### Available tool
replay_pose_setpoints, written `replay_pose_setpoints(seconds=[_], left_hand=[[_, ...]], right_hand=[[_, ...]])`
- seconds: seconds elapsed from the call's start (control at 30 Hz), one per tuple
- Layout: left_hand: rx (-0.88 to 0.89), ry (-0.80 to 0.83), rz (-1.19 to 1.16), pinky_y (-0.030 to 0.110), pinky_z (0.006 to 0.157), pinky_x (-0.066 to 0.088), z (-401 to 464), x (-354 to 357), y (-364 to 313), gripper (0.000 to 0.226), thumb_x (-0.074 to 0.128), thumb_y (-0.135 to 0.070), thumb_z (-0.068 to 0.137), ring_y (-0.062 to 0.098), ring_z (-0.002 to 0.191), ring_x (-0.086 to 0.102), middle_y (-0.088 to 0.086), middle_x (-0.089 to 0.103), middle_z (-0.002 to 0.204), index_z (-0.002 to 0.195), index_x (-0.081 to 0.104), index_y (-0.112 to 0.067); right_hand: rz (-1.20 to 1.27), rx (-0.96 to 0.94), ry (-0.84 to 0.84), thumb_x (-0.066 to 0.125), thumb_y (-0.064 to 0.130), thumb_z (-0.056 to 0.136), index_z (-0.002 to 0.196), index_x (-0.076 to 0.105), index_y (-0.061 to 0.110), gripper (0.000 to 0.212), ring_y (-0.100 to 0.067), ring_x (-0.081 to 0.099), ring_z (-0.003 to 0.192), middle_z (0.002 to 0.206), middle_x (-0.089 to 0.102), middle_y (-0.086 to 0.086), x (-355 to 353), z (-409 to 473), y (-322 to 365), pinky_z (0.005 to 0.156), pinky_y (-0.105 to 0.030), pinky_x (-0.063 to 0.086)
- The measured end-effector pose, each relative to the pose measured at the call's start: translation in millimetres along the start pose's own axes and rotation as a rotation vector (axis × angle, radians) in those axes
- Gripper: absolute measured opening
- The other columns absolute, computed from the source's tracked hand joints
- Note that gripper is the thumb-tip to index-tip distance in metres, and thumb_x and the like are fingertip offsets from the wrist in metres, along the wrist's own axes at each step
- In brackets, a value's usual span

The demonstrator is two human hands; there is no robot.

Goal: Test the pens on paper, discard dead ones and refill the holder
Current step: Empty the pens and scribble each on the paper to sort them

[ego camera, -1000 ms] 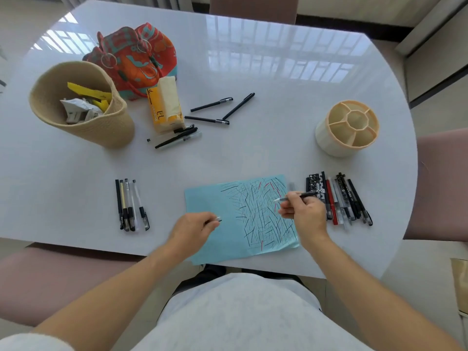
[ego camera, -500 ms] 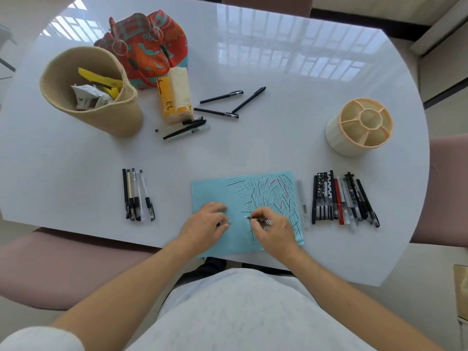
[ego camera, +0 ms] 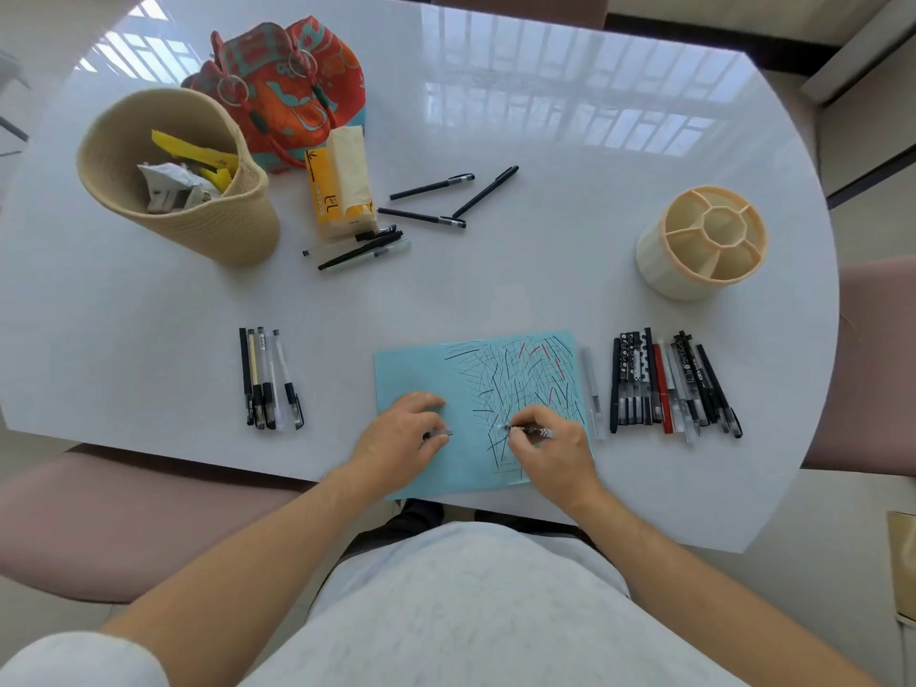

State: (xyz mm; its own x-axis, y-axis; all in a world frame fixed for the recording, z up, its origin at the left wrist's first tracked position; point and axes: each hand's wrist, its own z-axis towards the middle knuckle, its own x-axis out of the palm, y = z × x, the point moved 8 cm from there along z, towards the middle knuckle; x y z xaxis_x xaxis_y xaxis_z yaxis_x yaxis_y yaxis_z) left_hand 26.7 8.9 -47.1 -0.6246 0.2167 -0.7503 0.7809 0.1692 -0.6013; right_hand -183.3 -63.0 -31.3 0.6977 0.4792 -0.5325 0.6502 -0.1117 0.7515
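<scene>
A person sits at a glossy white oval table (ego camera: 495, 270) with both bare hands resting on a light blue sheet of paper (ego camera: 411, 374) covered on its right half in short black, blue and red test strokes. The right hand (ego camera: 550, 446) pinches a black-and-white patterned pen (ego camera: 533, 430) between thumb and fingers, its tip pointing left onto the paper. The left hand (ego camera: 399, 436) lies curled on the blank left part of the sheet, fingers closed on a small clear pen cap (ego camera: 441, 433). Just right of the paper lies a single clear pen (ego camera: 592, 389), and beside it a tidy row of black, red and patterned pens (ego camera: 674, 389). To the left of the paper, well apart, sits a smaller row of five pens (ego camera: 267, 379). Far right stands an empty cream plastic pen holder (ego camera: 701, 242) with divided compartments. Further back, loose black pens (ego camera: 436, 200) lie scattered near a yellow tissue pack (ego camera: 339, 183). At the far left stands a woven beige basket (ego camera: 198, 210) holding crumpled wrappers, with an orange and teal patterned bag (ego camera: 292, 91) behind it.
</scene>
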Motion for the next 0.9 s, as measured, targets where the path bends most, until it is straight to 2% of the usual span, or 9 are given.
replay_pose_setpoints(seconds=[0.13, 0.23, 0.3, 0.4, 0.57, 0.73, 0.8, 0.9], left_hand=[[0.004, -0.019, -0.01, 0.027, 0.105, 0.039, 1, -1, -3, 0.019, 0.061, -0.035, 0.095, 0.013, 0.126, 0.047, -0.007, 0.059, 0.131, 0.094, 0.072, -0.02], [-0.01, -0.043, -0.035, 0.028, 0.103, 0.041, 1, -4, -7, 0.019, 0.061, -0.037, 0.095, 0.01, 0.124, 0.047, -0.008, 0.061, 0.127, 0.097, 0.071, -0.021], [-0.012, -0.05, -0.059, 0.027, 0.101, 0.042, 1, -6, -10, 0.019, 0.06, -0.038, 0.096, 0.008, 0.122, 0.048, -0.01, 0.061, 0.124, 0.099, 0.07, -0.022], [0.001, -0.057, -0.081, 0.024, 0.094, 0.043, 2, -9, -19, 0.018, 0.059, -0.039, 0.096, 0.006, 0.114, 0.05, -0.013, 0.063, 0.118, 0.101, 0.069, -0.025], [-0.007, -0.018, -0.11, 0.024, 0.079, 0.047, 4, -11, -29, 0.012, 0.058, -0.038, 0.096, 0.003, 0.091, 0.053, -0.019, 0.062, 0.096, 0.1, 0.066, -0.03], [-0.023, 0.037, -0.125, 0.031, 0.067, 0.048, 4, -10, -39, 0.011, 0.057, -0.036, 0.096, 0.007, 0.07, 0.054, -0.015, 0.062, 0.077, 0.097, 0.066, -0.029], [-0.042, 0.064, -0.149, 0.035, 0.067, 0.051, 5, -9, -44, 0.012, 0.056, -0.032, 0.097, 0.011, 0.068, 0.06, -0.011, 0.065, 0.073, 0.093, 0.066, -0.026], [-0.054, 0.079, -0.148, 0.037, 0.071, 0.053, 9, -10, -53, 0.015, 0.055, -0.029, 0.098, 0.009, 0.069, 0.065, -0.01, 0.068, 0.075, 0.091, 0.066, -0.023]], right_hand=[[0.311, 0.133, -0.055, 0.067, 0.007, 0.087, 0.082, 0.069, 0.023, 0.016, -0.024, 0.072, 0.063, 0.077, 0.076, -0.005, -8, 0, -6, 0.061, -0.039, 0.06], [0.489, 0.138, 0.004, 0.066, -0.001, 0.089, 0.086, 0.067, 0.01, 0.011, -0.022, 0.073, 0.064, 0.077, 0.076, -0.012, -2, 0, 5, 0.058, -0.031, 0.058], [0.554, 0.142, 0.04, 0.067, -0.004, 0.09, 0.088, 0.067, 0.004, 0.008, -0.027, 0.074, 0.069, 0.076, 0.076, -0.014, 2, 0, 11, 0.062, -0.038, 0.06], [0.573, 0.146, 0.081, 0.068, -0.003, 0.092, 0.092, 0.068, -0.001, 0.002, -0.033, 0.071, 0.066, 0.077, 0.076, -0.017, 7, 0, 17, 0.069, -0.047, 0.061], [0.655, 0.184, 0.092, 0.064, -0.005, 0.095, 0.091, 0.067, -0.003, 0.005, -0.023, 0.073, 0.065, 0.079, 0.074, -0.023, 8, 0, 21, 0.061, -0.034, 0.061], [0.675, 0.206, 0.134, 0.065, 0.0, 0.096, 0.09, 0.069, 0.001, 0.008, -0.024, 0.073, 0.064, 0.081, 0.075, -0.023, 11, -2, 19, 0.063, -0.031, 0.061], [0.687, 0.213, 0.13, 0.066, 0.005, 0.098, 0.091, 0.07, 0.003, 0.008, -0.024, 0.072, 0.065, 0.083, 0.076, -0.021, 12, -3, 17, 0.065, -0.032, 0.062], [0.715, 0.22, 0.092, 0.065, 0.011, 0.1, 0.095, 0.068, 0.003, 0.01, -0.023, 0.073, 0.066, 0.084, 0.078, -0.017, 11, -3, 13, 0.067, -0.032, 0.062]])
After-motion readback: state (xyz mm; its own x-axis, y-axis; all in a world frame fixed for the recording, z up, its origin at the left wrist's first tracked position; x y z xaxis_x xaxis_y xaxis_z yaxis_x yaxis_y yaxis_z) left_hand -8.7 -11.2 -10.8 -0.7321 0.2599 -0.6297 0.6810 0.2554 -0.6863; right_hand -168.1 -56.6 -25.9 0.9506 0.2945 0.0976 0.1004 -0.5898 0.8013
